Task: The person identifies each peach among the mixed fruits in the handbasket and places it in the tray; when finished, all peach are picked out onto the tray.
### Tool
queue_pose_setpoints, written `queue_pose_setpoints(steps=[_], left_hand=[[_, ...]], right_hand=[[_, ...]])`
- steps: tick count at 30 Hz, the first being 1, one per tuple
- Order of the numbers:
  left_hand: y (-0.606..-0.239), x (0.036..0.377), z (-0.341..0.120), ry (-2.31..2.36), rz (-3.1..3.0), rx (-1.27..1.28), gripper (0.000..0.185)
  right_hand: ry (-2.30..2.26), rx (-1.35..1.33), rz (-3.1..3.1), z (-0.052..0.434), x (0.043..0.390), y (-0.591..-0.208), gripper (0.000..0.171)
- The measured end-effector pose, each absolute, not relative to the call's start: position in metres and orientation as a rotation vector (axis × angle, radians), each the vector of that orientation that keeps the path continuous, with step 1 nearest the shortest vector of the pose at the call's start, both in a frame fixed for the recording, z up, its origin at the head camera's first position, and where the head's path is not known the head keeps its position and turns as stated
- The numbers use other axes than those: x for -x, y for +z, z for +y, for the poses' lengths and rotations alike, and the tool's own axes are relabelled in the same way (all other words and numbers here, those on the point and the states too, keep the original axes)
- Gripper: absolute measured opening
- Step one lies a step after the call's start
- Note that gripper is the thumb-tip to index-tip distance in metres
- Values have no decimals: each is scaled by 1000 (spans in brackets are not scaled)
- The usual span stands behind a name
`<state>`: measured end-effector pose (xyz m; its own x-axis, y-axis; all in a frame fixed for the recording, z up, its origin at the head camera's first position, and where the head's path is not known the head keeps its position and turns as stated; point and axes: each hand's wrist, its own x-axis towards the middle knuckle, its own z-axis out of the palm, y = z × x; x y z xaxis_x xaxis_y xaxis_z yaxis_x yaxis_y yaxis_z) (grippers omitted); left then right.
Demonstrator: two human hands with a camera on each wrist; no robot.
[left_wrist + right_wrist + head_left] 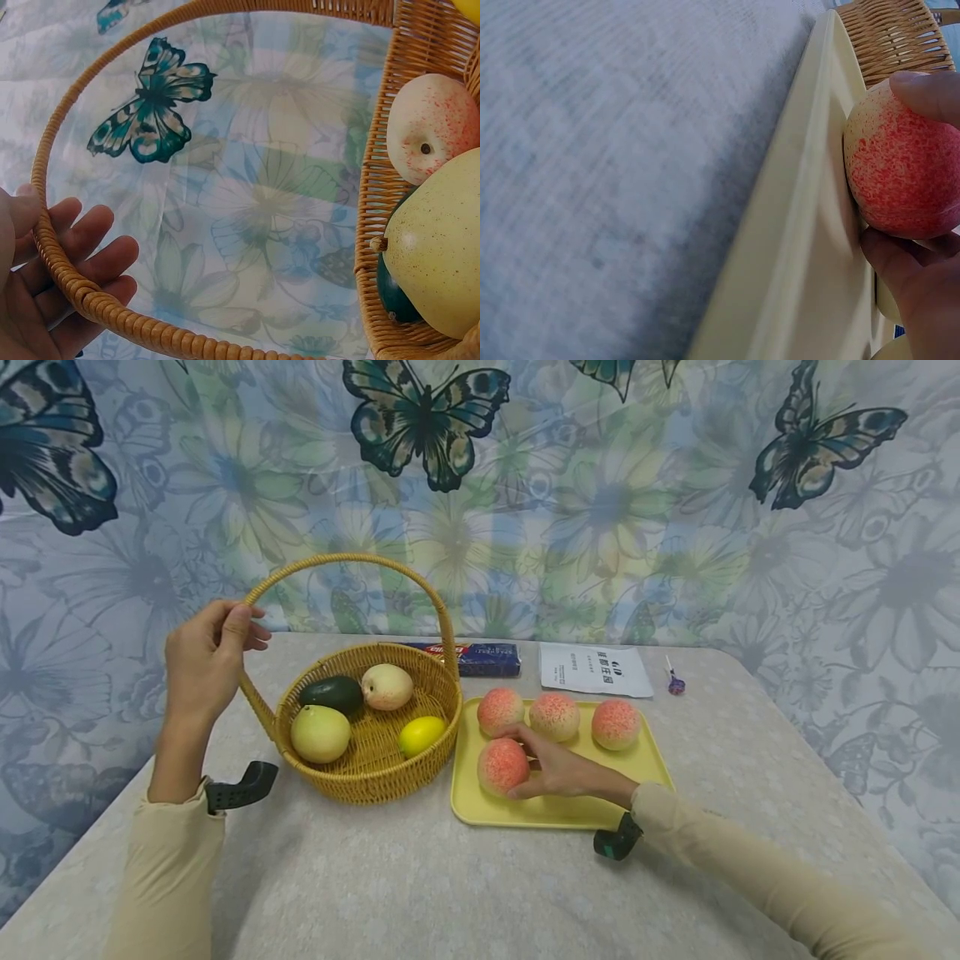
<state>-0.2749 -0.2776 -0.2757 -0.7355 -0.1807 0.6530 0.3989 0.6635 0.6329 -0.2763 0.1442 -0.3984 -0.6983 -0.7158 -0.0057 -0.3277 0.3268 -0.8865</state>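
The left hand (204, 662) is up at the left side of the basket (375, 777), its fingers (90, 259) curled loosely round the handle (345, 560); the wrist view shows the woven hoop running across the palm side of those fingers, thumb on the other side; the basket sits on the table (420, 885), to the right of that hand and below it. Inside the basket, right of the left fingers, lie an avocado (333, 692), a pale peach (387, 686), a green pear (320, 733) and a lemon (421, 735). The right hand (558, 768) lies low over the yellow tray (555, 814), just right of the basket; its fingers and thumb are cupped round the near-left peach (502, 766), a fingertip (930, 94) on top and the thumb underneath, as the wrist view shows, so the peach is held between them; the peach rests against the tray's left rim, whether lifted off the tray floor cannot be told. Beyond the right fingers three more peaches stand in a row on the tray: one (500, 710) just above the fingertips, one (554, 716) beside it, one (616, 723) further right. Past the tray lie a dark packet (483, 658), a white sheet (594, 669) and a small purple thing (676, 683).
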Motion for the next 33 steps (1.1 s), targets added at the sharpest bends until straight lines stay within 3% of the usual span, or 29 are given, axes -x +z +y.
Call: queue_pose_setpoints(steps=[20, 33], left_hand=[[-275, 276, -278, -1064, -2159, 170, 37], [-275, 275, -277, -1052, -2157, 172, 37]], right_hand=[[-1306, 929, 2232, 141, 279, -394, 72], [-1174, 1091, 2342, 113, 294, -341, 53]])
